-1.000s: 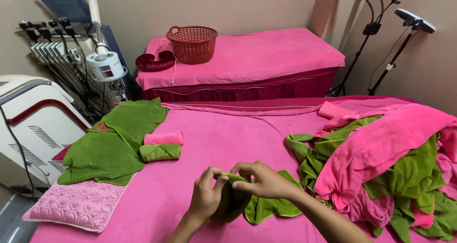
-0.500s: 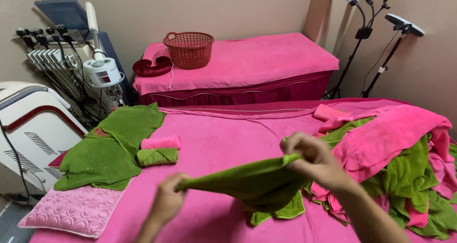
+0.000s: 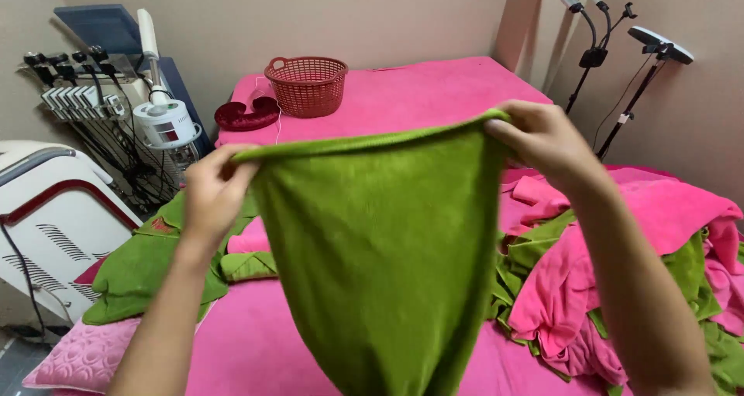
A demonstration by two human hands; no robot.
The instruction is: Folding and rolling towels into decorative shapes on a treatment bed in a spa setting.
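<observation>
A green towel (image 3: 380,256) hangs spread out in the air in front of me, over a pink-covered bed (image 3: 240,342). My left hand (image 3: 213,187) pinches its upper left corner. My right hand (image 3: 539,140) pinches its upper right corner, a bit higher. The towel's top edge runs taut between the two hands and the cloth tapers down below the frame. Behind the towel, on the left of the bed, lie a flat green towel (image 3: 139,268) and small rolled towels, one pink (image 3: 248,241) and one green (image 3: 246,266).
A heap of pink and green towels (image 3: 620,287) fills the bed's right side. A second pink bed (image 3: 418,94) behind carries a red basket (image 3: 307,84). White machines (image 3: 54,210) stand at left, lamp stands (image 3: 620,63) at right, a pink cushion (image 3: 85,357) at lower left.
Both hands have risen from the bed surface and drawn apart. The green towel, bunched low a second ago, now hangs opened out at chest height.
</observation>
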